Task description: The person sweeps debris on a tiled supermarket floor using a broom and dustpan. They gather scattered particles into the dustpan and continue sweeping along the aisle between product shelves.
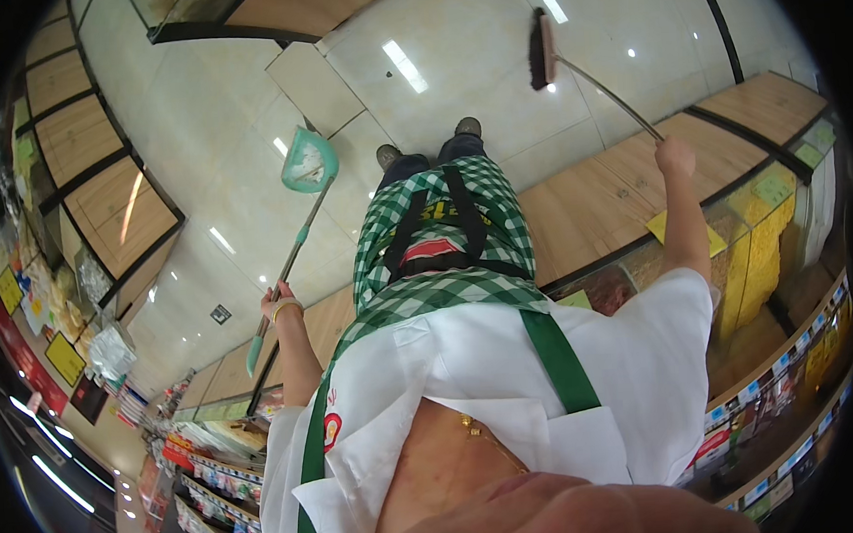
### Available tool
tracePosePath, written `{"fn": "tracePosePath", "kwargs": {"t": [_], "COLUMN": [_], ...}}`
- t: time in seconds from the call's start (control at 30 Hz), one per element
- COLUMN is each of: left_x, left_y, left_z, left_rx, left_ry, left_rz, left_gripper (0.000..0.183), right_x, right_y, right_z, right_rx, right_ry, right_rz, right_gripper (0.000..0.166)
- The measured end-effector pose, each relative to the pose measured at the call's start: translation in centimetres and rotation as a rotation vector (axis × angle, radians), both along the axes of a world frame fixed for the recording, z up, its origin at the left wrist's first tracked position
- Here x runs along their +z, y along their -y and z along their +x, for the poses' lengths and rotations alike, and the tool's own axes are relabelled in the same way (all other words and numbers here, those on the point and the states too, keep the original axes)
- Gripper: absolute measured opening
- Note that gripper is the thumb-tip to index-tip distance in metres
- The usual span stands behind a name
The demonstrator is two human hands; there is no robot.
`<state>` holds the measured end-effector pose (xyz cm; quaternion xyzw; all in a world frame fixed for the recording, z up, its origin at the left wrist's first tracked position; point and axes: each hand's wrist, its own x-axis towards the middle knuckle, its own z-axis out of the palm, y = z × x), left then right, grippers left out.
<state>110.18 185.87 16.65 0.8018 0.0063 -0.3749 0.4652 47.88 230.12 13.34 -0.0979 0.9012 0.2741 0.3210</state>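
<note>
My left hand (279, 302) grips the long grey handle of a teal dustpan (326, 154). The pan lies on the tiled floor ahead and to the left of my feet, with whitish material or smears inside it. Out to the right, my right hand (675, 156) is closed around the upper end of a metal broom handle. The broom head (541, 49), with dark bristles and a brownish back, is down at the floor, ahead and to the right of my shoes. A small dark speck (389, 74) lies on the tiles between pan and broom.
A wood-fronted display counter (597, 203) with clear bins runs close along my right side. More wooden counters (109, 211) stand at the left, and a cabinet corner (269, 21) juts in ahead. Shelves of packaged goods (225, 487) are at lower left. Glossy floor tiles (452, 62) reflect ceiling lights.
</note>
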Motion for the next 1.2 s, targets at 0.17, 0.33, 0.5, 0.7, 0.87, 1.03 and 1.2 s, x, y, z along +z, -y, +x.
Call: {"fn": "tracePosePath", "kwargs": {"t": [0.17,0.33,0.5,0.7,0.87,1.03,1.2], "left_x": [0.4,-0.2,-0.6,2.7,2.7,1.2,1.3], "left_y": [-2.8,-2.9,-3.6,-4.2,-4.1,-2.9,-0.8], "left_z": [-0.4,0.9,-0.3,-4.2,-4.3,-6.4,-9.1], "left_rx": [-0.003,-0.071,-0.168,-0.331,-0.447,-0.503,-0.571], "left_ry": [-0.050,-0.091,-0.056,0.023,-0.007,-0.016,-0.001], "left_rz": [0.027,0.075,0.080,0.118,0.125,0.122,0.165], "left_gripper": [0.016,0.018,0.020,0.022,0.026,0.024,0.022], "right_x": [2.4,-0.1,-5.7,-11.2,-12.9,-11.4,-9.0], "right_y": [3.2,7.6,16.7,26.1,24.2,13.4,5.7], "right_z": [-1.2,3.0,8.9,10.7,9.8,7.0,4.6], "right_rx": [0.142,0.122,0.137,0.218,0.085,-0.180,-0.313], "right_ry": [-0.004,0.140,0.301,0.399,0.356,0.224,0.050], "right_rz": [-0.070,-0.231,-0.420,-0.438,-0.378,-0.305,-0.195], "right_gripper": [0.036,0.039,0.037,0.038,0.041,0.042,0.041]}}
